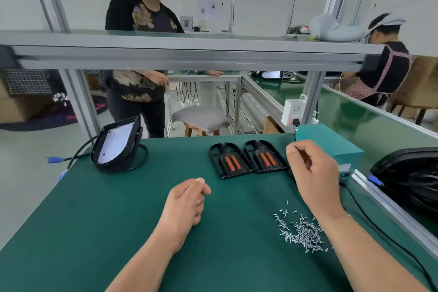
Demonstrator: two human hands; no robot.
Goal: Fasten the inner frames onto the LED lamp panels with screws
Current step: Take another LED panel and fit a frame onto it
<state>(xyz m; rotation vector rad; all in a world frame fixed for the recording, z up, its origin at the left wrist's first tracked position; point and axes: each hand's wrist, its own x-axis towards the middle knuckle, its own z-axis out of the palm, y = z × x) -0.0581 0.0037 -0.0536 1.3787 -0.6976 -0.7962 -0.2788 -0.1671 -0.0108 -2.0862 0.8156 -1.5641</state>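
Left hand [187,201] rests fisted on the mat [118,208]; right hand [312,170] hovers curled (contents unclear) near the inner frames [263,157].

Bright, even indoor light from overhead; no lamp in view. Soft shadow under my left hand [187,201] on the mat [113,208], fainter under my right hand [312,173]. Screws [302,233] glint and are sharp enough to tell apart. Pale glare on the belt [343,111]. Wide-angle bend: rail [189,54] bows, posts lean outward. Background soft, left edge smeared, white walls nearly washed out.
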